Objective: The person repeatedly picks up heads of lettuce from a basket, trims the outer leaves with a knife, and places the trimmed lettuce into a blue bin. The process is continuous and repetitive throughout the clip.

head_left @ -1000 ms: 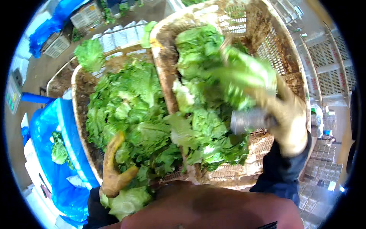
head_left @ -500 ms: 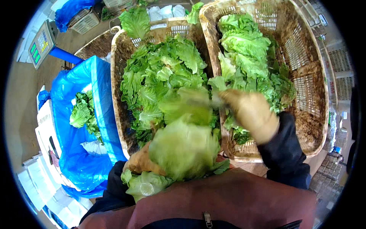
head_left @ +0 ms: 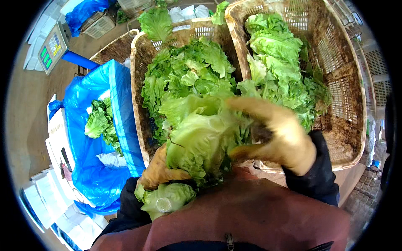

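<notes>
A large green lettuce (head_left: pixel 201 140) hangs tilted before my apron, over the near end of the middle crate. My gloved left hand (head_left: pixel 161 171) grips it from the left, fingers curled under its leaves. Just below that hand, a second lettuce (head_left: pixel 165 200) rests against the apron with its pale cut stem facing up. My gloved right hand (head_left: pixel 284 136), slightly blurred, curves around the right side of the large lettuce. Its thumb and fingers are spread wide, with the tips at the leaves' edge; whether they touch is unclear.
Loose leaves fill the dirty middle crate (head_left: pixel 138 96); lettuces lie along the left side of the right crate (head_left: pixel 341 96). At left, a blue-lined bin (head_left: pixel 121 108) holds some lettuce. A scale display (head_left: pixel 51 49) stands behind it on a blue post.
My right hand has come down and nearer the lettuce, its fingers now spread. The large lettuce has turned and shows more of its leafy side. The whole view has shifted slightly.
</notes>
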Motion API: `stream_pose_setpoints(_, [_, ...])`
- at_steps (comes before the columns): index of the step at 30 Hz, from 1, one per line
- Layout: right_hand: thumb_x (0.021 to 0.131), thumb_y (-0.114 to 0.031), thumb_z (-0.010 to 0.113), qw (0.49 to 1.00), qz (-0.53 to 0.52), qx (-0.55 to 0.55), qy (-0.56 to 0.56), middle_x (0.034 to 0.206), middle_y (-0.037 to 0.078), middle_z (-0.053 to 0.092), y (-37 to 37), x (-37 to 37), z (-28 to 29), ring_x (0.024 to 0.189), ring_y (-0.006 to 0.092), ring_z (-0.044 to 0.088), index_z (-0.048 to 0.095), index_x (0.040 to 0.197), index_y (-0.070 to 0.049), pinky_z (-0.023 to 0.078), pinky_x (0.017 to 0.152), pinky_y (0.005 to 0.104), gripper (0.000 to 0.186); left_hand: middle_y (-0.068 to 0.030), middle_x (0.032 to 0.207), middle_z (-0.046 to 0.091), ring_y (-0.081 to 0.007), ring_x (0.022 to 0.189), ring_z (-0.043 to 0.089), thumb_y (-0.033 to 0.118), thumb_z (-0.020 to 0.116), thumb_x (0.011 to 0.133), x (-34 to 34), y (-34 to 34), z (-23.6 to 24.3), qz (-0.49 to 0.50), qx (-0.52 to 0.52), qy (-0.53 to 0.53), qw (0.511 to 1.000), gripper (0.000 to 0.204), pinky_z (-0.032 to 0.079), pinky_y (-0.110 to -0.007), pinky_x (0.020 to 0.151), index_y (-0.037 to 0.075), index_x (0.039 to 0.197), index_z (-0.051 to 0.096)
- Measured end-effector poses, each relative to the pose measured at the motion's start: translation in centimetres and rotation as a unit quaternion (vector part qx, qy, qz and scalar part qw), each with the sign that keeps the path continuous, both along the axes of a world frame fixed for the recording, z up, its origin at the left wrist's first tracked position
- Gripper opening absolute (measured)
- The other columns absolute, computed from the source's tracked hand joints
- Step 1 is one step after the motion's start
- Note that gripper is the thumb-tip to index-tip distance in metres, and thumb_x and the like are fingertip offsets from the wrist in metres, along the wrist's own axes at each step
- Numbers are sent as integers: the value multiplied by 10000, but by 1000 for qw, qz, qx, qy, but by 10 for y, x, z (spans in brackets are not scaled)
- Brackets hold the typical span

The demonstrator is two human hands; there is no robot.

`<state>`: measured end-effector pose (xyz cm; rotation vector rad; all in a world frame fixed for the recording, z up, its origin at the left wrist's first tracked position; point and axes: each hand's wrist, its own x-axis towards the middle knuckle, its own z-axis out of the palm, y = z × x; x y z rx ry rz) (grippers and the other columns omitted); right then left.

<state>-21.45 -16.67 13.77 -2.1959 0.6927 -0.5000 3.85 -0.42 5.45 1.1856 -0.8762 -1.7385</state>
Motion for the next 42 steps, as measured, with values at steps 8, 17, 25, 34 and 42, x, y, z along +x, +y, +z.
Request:
stream_pose_setpoints(8, [740, -114, 849, 999, -20, -2, -31, 1235, 135, 679, -13, 2, 0, 1098, 225, 665, 651, 1253, -59, 520, 970, 338, 553, -99, 1477, 472, -213, 1346, 455, 93, 890, 648, 13, -3, -3, -50, 60, 142, 987, 1060, 362, -375, 1128, 36, 1533, 309])
stream_pose_setpoints(17, [720, -452, 841, 991, 14, 69, 116, 1032, 220, 701, 13, 24, -33, 949, 353, 693, 648, 1241, -33, 548, 810, 396, 695, -149, 1502, 447, -329, 1478, 265, 250, 897, 686, 15, -25, 8, 161, -265, -132, 941, 904, 243, -493, 1180, 71, 1449, 447])
stream_pose_setpoints(25, [738, -217, 886, 915, -193, 353, 30, 1022, 104, 754, 15, 3, -52, 891, 80, 652, 672, 1242, -34, 536, 827, 271, 577, -192, 1459, 473, -331, 1335, 461, 125, 744, 806, 26, -17, -7, 383, -188, -281, 860, 606, 296, -473, 1157, 32, 1358, 512])
stream_pose_setpoints(34, [800, -332, 773, 969, 37, 240, 54, 1125, 188, 682, 28, 1, -46, 1019, 387, 660, 586, 1302, -75, 552, 856, 424, 594, -245, 1315, 575, -345, 1257, 529, 507, 571, 891, -32, -99, -55, -142, -15, 102, 984, 702, 374, -434, 1073, -53, 1314, 551])
stream_pose_setpoints(42, [908, -277, 727, 774, -575, 115, 237, 1267, 163, 647, -156, -306, -107, 982, 235, 674, 455, 1454, -36, 549, 855, 351, 655, -347, 1194, 615, -438, 1129, 625, 683, 418, 938, 40, -75, -85, -116, 238, 393, 881, 909, 496, -528, 992, -153, 1277, 523])
